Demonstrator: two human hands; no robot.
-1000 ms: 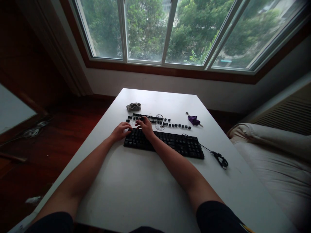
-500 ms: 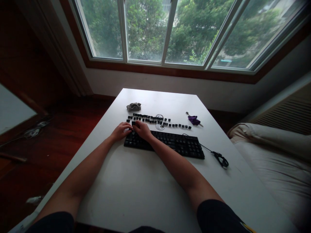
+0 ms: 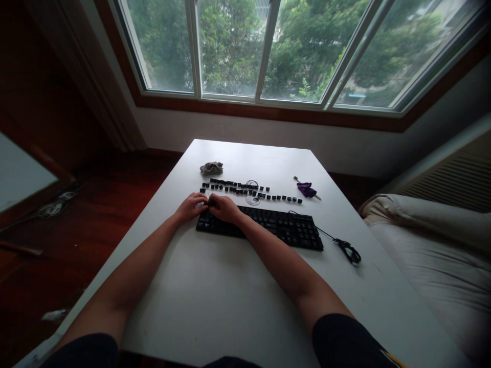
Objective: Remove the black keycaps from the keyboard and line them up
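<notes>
White table point(image 3: 218, 296) by window point(image 3: 245, 56); left hand point(image 3: 190, 207), right hand point(image 3: 225, 208) at keyboard point(image 3: 286, 227); fingers' grip unclear.

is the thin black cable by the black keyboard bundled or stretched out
Mostly bundled: the thin black cable lies in loops beside the long black keyboard.

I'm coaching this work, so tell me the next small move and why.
Probably steady the far left corner of the long black keyboard with the left hand, to limit sliding: that hand is right at it, and the fingers of the right hand bunch over it. Whether they hold one like the small black keycaps beyond is hidden.
</notes>
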